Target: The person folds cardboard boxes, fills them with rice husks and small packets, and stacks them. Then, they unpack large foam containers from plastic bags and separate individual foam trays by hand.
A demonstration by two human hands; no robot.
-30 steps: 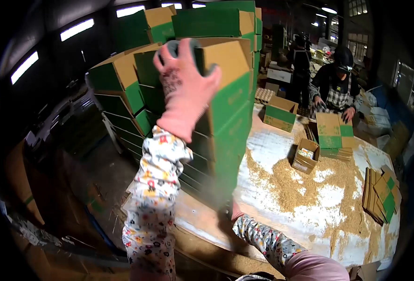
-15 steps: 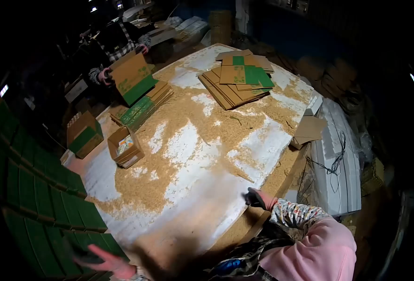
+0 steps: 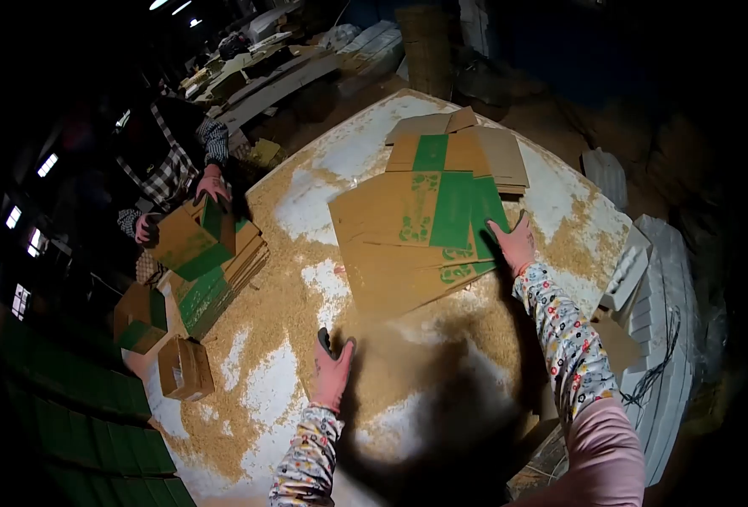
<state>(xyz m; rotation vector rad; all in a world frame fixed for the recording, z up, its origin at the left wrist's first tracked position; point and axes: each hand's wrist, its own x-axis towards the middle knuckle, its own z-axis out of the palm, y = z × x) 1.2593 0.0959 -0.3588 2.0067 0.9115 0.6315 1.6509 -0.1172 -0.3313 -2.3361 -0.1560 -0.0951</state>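
Right hand (image 3: 516, 243) is pressing flat, fingers spread, on the top carton (image 3: 408, 224) of the stack on the table (image 3: 306, 207). Left hand (image 3: 333, 372) is hovering near its edge, open, gripping nothing. The carton is lying unfolded, not yet lifted.

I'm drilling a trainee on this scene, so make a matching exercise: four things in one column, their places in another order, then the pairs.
Things
1. right hand
2. left hand
3. co-worker's hand
4. brown box

Places
A. alone, untouched, near the left edge of the table
B. on top of a green-banded box
C. flat on the card stack
D. on the husk-strewn table by the stack's near corner

Pairs: 1-C, 2-D, 3-B, 4-A
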